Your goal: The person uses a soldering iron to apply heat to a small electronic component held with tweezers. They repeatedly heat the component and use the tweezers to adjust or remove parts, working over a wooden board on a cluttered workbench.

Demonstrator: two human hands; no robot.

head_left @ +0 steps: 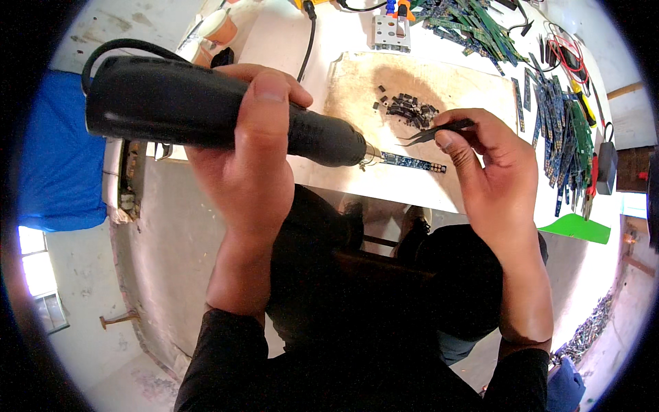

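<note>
My left hand (250, 151) is closed around a black hot air gun (175, 103), its metal nozzle (373, 152) at the left end of a narrow blue circuit board (415, 163) lying near the front of the worktable. My right hand (494, 165) pinches black tweezers (451, 128), their fine tips hanging over the board, just right of the nozzle; whether they touch anything is unclear. Behind them, a small pile of dark components (405, 108) lies on a stained tan work mat (353, 72).
Several green circuit strips (460, 24) and blue ones (556, 137) are heaped at the back and right, with hand tools, leads and a dark block (605, 168). A metal fixture (391, 33), cups (218, 27) and a cable sit at the back. A blue cloth (55, 151) hangs at the left.
</note>
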